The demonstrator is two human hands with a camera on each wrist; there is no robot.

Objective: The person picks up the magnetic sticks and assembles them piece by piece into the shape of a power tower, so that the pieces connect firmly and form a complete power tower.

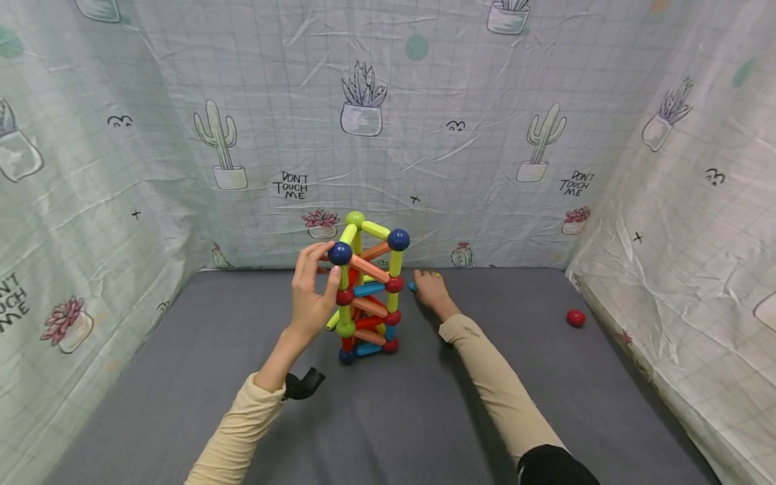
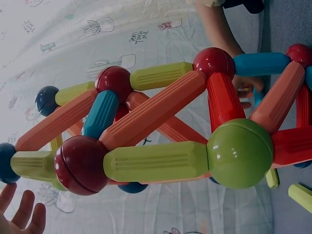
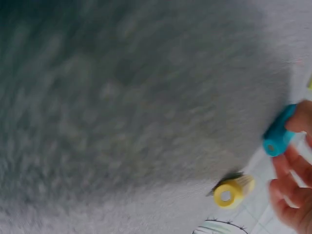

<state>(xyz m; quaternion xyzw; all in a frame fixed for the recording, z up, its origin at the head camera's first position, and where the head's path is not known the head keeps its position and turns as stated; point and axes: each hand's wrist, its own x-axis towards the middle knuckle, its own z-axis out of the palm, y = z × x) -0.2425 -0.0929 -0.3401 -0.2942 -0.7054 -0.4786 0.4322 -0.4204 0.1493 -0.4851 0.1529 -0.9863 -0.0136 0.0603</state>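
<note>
A tall tower [image 1: 369, 316] of coloured sticks and balls stands upright on the grey table. At its near left top corner, the thumb and fingers of my left hand [image 1: 312, 296] hold a dark blue ball [image 1: 340, 253]. The left wrist view shows fingertips right at that blue ball [image 2: 6, 163], other fingers spread apart below. To the right of the tower, my right hand [image 1: 432, 292] is low at the back of the table. It pinches a short blue stick [image 3: 279, 131] between thumb and fingers. A yellow stick [image 3: 233, 192] lies close by.
A loose red ball [image 1: 576, 318] lies near the table's right side. Yellow-green sticks [image 2: 301, 196] lie on the table [image 1: 242, 323] at the tower's left. A printed cloth [image 1: 388, 155] hangs behind and along both sides. A black strap [image 1: 305, 384] sticks out at the left wrist.
</note>
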